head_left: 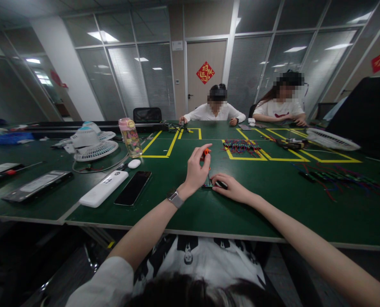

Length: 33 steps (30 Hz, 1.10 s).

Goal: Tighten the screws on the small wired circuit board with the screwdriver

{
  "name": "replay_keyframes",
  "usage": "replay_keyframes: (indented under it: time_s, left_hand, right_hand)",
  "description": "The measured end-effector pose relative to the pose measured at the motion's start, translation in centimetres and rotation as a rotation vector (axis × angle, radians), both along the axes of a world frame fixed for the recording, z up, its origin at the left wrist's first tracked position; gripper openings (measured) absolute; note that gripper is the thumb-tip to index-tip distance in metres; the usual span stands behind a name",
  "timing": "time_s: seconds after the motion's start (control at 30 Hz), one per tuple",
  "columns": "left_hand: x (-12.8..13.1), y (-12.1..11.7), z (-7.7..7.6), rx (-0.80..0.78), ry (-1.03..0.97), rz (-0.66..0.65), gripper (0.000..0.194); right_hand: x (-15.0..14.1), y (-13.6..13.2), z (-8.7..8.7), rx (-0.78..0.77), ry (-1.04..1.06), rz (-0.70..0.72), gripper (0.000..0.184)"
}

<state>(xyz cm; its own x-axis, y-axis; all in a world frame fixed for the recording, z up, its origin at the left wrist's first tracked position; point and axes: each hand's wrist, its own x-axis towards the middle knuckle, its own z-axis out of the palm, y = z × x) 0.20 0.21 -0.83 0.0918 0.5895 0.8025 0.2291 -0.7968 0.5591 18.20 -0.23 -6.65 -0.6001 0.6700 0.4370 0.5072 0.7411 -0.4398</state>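
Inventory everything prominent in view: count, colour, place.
Table: one, green, centre
Tool: one, orange, left hand
Circuit board: one, green, by right hand
Wire clusters: two, red-blue, right
Tape outlines: several, yellow, far tabletop
Phone: one, black, left
Slab: one, white, beside phone
Case: one, white, behind phone
Bottle: one, pink-topped, left
Fans: count unclear, white, left
People: two, white tops, opposite
Door sign: one, red, background
Watch: one, silver, left wrist
Left hand: one, holding tool
Right hand: one, at circuit board

Rightward of the right hand (230, 188), the green table (277, 189) seems passable until a blurred wire bundle (340, 175).
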Motion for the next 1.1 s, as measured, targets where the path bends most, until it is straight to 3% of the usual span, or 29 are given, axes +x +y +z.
replay_keyframes:
  time_s: [0.4,1.1]
  left_hand:
    - [0.0,-0.05,0.06,0.003,0.009,0.014,0.029]
    - [0.1,-0.01,-0.02,-0.062,-0.04,-0.082,0.03]
  right_hand:
    - [-0.02,-0.03,0.01,-0.005,0.005,0.002,0.003]
    - [-0.08,-0.23,0.26,-0.005,0.006,-0.003,0.005]
